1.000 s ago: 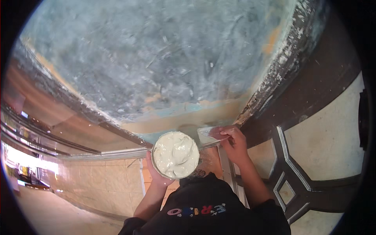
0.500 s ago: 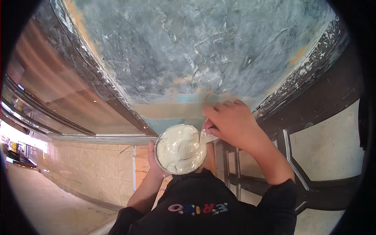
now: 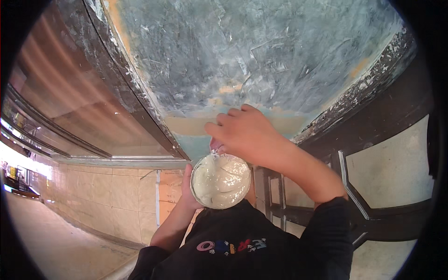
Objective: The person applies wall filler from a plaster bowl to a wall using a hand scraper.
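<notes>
My left hand (image 3: 189, 189) grips the side of a round tub of pale cream paste (image 3: 224, 184), held above my dark shirt. My right hand (image 3: 247, 130) is over the tub's far edge, fingers curled on a pinkish scraper (image 3: 215, 147); its whitish, paste-smeared blade reaches into the paste, with part of it hidden. Beyond both hands stands a mottled grey-blue wall panel (image 3: 261, 46) with orange and beige patches along its lower part and sides.
A brown-framed glass panel (image 3: 70, 88) flanks the wall on the left; a dark door with pale inset panels (image 3: 382, 163) is on the right. Below lie a tiled surface (image 3: 116, 200), an orange cardboard sheet (image 3: 170, 189) and a pale floor at lower left.
My right hand has risen and swung left over the tub, bringing the scraper from beside it into the paste. The tub sits slightly further right, still in my left hand.
</notes>
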A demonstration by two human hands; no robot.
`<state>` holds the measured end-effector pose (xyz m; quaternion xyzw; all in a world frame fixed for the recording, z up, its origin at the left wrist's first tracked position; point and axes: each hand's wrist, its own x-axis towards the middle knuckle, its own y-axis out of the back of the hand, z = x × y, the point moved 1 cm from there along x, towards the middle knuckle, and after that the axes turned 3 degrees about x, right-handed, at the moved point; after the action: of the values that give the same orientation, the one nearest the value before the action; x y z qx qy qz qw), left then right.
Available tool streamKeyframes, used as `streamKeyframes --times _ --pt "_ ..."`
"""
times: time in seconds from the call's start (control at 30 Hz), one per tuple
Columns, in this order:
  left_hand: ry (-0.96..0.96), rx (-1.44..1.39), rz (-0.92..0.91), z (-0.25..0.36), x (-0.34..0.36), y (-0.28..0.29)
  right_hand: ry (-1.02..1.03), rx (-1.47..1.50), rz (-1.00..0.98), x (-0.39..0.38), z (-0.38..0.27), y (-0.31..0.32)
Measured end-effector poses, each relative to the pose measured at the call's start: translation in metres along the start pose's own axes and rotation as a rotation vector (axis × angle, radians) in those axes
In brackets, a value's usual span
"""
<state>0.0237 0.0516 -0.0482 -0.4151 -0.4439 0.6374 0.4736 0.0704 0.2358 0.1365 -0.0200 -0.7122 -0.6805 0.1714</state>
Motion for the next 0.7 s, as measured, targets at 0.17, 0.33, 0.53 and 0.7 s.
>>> streamKeyframes --times 0.17,0.33,0.53,0.7 --pt "-0.018 0.125 0.104 0.005 -0.004 0.001 -0.181 -0.025 0.110 -0.037 0.008 -0.002" --pt "-0.034 0.098 0.129 0.003 -0.007 0.007 -0.394 0.063 0.223 -0.089 0.041 -0.050" --pt "-0.001 0.063 0.082 -0.009 0.014 -0.005 -0.962 1.025 0.519 -0.207 0.054 -0.208" --pt "-0.016 0.169 0.151 -0.023 0.022 -0.001 -1.595 1.893 0.772 -0.273 0.050 -0.269"
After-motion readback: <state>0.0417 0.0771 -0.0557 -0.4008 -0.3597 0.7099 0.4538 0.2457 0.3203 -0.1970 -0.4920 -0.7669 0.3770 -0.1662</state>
